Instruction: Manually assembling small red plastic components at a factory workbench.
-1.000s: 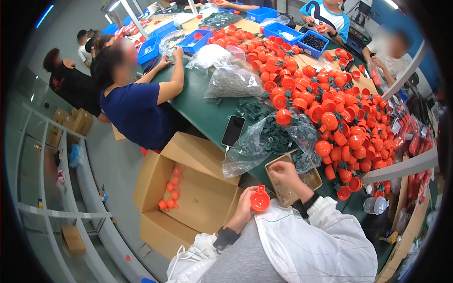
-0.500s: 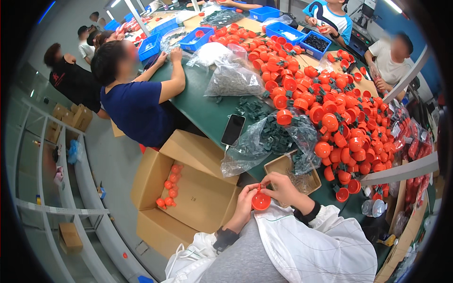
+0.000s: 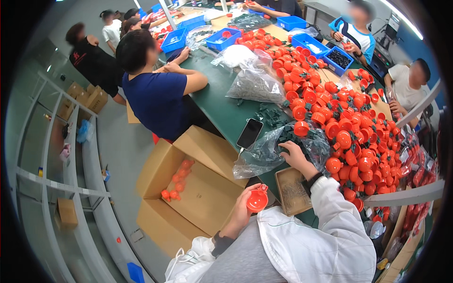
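My left hand [image 3: 243, 210], low in the middle, grips a red plastic cup [image 3: 257, 201] with a small lug on its rim; the hollow of the cup faces up. Farther forward, my right hand [image 3: 294, 154] reaches over a clear bag [image 3: 257, 162] of dark green plastic clips. Its fingers are bent and apart, and I see nothing held in them, though the fingertips are close to the clips [image 3: 284, 136]. Below the right wrist stands a shallow tan tray [image 3: 285, 207] holding tiny pieces too small to make out.
A big heap of red cups [image 3: 343, 139] with green clips covers the table's right side. Beside the bag lies a phone [image 3: 249, 134] on a cable. An open cardboard box [image 3: 203, 212] with several red cups stands at left. Other people work around the table, near blue bins [image 3: 338, 61].
My right hand has left the red cup and moved forward to the clips. The left hand keeps the cup. The view has shifted, and the person in dark blue has drawn their arms in.
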`<state>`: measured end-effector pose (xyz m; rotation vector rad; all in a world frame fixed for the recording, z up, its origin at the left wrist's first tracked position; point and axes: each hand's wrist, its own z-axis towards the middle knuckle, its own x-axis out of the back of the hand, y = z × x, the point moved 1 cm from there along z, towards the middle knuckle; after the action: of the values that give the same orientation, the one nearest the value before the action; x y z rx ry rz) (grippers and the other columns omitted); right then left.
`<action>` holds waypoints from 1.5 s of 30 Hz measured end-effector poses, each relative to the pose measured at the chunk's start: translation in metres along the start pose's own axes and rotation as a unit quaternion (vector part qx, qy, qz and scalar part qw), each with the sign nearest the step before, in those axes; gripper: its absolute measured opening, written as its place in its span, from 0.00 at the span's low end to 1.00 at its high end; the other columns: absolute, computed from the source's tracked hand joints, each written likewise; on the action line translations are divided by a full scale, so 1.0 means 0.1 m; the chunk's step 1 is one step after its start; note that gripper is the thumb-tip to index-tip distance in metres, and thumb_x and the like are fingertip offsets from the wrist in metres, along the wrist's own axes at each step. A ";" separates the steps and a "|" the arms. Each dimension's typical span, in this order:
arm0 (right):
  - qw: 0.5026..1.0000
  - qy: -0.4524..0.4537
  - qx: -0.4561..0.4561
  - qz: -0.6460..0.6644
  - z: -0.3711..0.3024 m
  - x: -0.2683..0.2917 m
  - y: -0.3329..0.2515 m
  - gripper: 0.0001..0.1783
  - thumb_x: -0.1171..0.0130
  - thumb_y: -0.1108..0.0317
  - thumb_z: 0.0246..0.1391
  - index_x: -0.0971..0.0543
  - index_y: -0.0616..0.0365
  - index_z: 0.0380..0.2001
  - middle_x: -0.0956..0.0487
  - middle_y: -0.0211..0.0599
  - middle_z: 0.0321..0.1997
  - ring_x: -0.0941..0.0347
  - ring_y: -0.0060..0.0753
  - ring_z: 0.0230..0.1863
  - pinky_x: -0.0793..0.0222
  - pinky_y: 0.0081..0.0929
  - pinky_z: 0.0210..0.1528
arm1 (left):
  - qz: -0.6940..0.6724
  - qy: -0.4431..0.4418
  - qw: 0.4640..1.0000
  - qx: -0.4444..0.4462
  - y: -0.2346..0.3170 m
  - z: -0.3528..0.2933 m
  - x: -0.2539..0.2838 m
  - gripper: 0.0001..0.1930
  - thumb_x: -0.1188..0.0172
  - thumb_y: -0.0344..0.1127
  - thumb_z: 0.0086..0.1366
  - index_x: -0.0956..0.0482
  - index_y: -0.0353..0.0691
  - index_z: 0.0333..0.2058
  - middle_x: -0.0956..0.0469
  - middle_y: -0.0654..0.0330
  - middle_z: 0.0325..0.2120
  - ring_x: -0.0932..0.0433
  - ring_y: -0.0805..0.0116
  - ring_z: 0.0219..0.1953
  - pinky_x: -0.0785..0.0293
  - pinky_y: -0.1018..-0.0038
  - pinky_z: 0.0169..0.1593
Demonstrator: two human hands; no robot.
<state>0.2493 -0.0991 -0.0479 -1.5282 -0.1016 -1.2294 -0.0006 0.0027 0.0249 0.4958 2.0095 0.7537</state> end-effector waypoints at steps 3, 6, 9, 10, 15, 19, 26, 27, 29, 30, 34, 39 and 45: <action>0.915 -0.143 -0.036 0.375 -0.24 0.28 -0.76 0.22 0.42 0.73 0.46 0.30 0.63 0.48 0.28 0.32 0.41 0.34 0.21 0.43 0.36 0.21 0.44 | 0.101 0.012 0.993 -0.056 0.02 -0.01 0.05 0.21 0.66 0.40 0.63 0.33 0.30 0.45 0.26 0.51 0.36 0.24 0.66 0.34 0.27 0.71 0.41; 0.868 -0.167 -0.065 0.463 -0.53 0.37 -1.25 0.18 0.44 0.76 0.47 0.28 0.62 0.44 0.29 0.35 0.45 0.34 0.25 0.47 0.37 0.23 0.49 | 0.181 0.024 0.979 -0.088 0.12 -0.02 -0.02 0.21 0.66 0.39 0.62 0.28 0.28 0.39 0.24 0.52 0.32 0.23 0.68 0.32 0.27 0.74 0.38; 0.855 -0.150 -0.057 0.493 -0.64 0.31 -1.27 0.15 0.44 0.76 0.47 0.27 0.62 0.41 0.29 0.37 0.46 0.34 0.26 0.48 0.38 0.23 0.48 | 0.192 0.034 0.977 -0.088 0.21 -0.03 -0.09 0.21 0.66 0.37 0.62 0.25 0.28 0.34 0.23 0.54 0.29 0.24 0.70 0.31 0.29 0.77 0.38; 0.856 -0.143 -0.051 0.493 -0.66 0.30 -1.27 0.14 0.43 0.75 0.48 0.27 0.61 0.41 0.28 0.38 0.47 0.34 0.26 0.48 0.38 0.22 0.47 | 0.173 0.036 0.981 -0.078 0.22 -0.03 -0.09 0.20 0.65 0.36 0.62 0.25 0.28 0.33 0.22 0.55 0.29 0.24 0.71 0.32 0.30 0.79 0.39; 0.867 -0.146 -0.021 0.477 -0.70 0.30 -1.34 0.14 0.44 0.75 0.48 0.27 0.61 0.41 0.29 0.38 0.48 0.34 0.27 0.49 0.38 0.23 0.47 | 0.155 0.034 0.984 -0.086 0.18 -0.04 -0.05 0.21 0.65 0.36 0.62 0.24 0.27 0.33 0.22 0.54 0.29 0.24 0.71 0.32 0.30 0.79 0.39; 0.871 -0.143 -0.028 0.469 -0.73 0.27 -1.35 0.14 0.45 0.77 0.48 0.27 0.61 0.41 0.28 0.38 0.48 0.34 0.28 0.50 0.38 0.25 0.49 | 0.154 0.038 0.984 -0.075 0.13 -0.04 -0.06 0.22 0.66 0.38 0.61 0.26 0.27 0.35 0.23 0.50 0.27 0.22 0.64 0.25 0.24 0.75 0.30; 0.879 -0.142 -0.027 0.455 -0.75 0.26 -1.36 0.14 0.45 0.78 0.47 0.27 0.62 0.41 0.28 0.37 0.46 0.33 0.27 0.48 0.37 0.25 0.48 | 0.134 0.029 0.987 -0.077 0.09 -0.04 -0.04 0.21 0.67 0.38 0.61 0.27 0.27 0.36 0.23 0.49 0.27 0.22 0.64 0.25 0.24 0.75 0.31; 0.883 -0.139 -0.029 0.447 -0.75 0.25 -1.35 0.15 0.45 0.78 0.47 0.27 0.62 0.41 0.27 0.37 0.46 0.32 0.28 0.47 0.36 0.24 0.47 | 0.134 0.031 0.988 -0.073 0.11 -0.05 -0.04 0.21 0.67 0.38 0.61 0.27 0.27 0.36 0.23 0.49 0.28 0.22 0.64 0.26 0.24 0.75 0.31; 0.888 -0.136 -0.029 0.439 -0.75 0.24 -1.36 0.15 0.45 0.78 0.47 0.27 0.62 0.41 0.27 0.37 0.45 0.32 0.28 0.46 0.36 0.24 0.46 | 0.134 0.034 0.988 -0.070 0.12 -0.04 -0.05 0.21 0.67 0.38 0.61 0.27 0.27 0.36 0.23 0.49 0.28 0.22 0.64 0.27 0.24 0.75 0.31; 0.901 -0.141 -0.026 0.410 -0.76 0.23 -1.37 0.15 0.45 0.78 0.46 0.27 0.61 0.41 0.26 0.38 0.43 0.31 0.28 0.44 0.35 0.24 0.45 | 0.159 0.044 0.982 -0.092 0.10 -0.04 -0.05 0.21 0.67 0.37 0.61 0.27 0.27 0.37 0.23 0.49 0.29 0.22 0.64 0.28 0.24 0.75 0.30; 0.941 -0.156 0.066 0.292 -0.74 0.30 -1.42 0.17 0.46 0.79 0.45 0.26 0.59 0.41 0.26 0.39 0.40 0.29 0.32 0.40 0.34 0.25 0.42 | 0.189 0.043 0.975 -0.113 0.04 -0.01 -0.02 0.20 0.66 0.37 0.60 0.27 0.29 0.35 0.24 0.51 0.30 0.23 0.64 0.31 0.23 0.71 0.29; 0.928 -0.181 0.136 0.296 -0.73 0.37 -1.49 0.17 0.42 0.74 0.43 0.25 0.58 0.40 0.27 0.41 0.36 0.29 0.39 0.37 0.34 0.30 0.40 | -0.012 0.096 0.991 0.090 -0.01 -0.06 0.02 0.18 0.61 0.43 0.58 0.30 0.34 0.31 0.25 0.53 0.27 0.24 0.61 0.29 0.23 0.63 0.28; 0.939 -0.189 0.107 0.268 -0.85 0.20 -1.30 0.16 0.40 0.70 0.44 0.25 0.59 0.40 0.26 0.42 0.37 0.29 0.40 0.38 0.35 0.30 0.41 | -0.017 -0.035 0.986 0.159 -0.12 0.08 0.26 0.20 0.62 0.47 0.59 0.31 0.35 0.36 0.27 0.52 0.28 0.24 0.57 0.28 0.24 0.62 0.25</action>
<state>0.1228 -0.1258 0.0407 -1.4536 -0.0610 -0.4699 -0.0080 0.0125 -0.0022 0.6599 2.0764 0.3873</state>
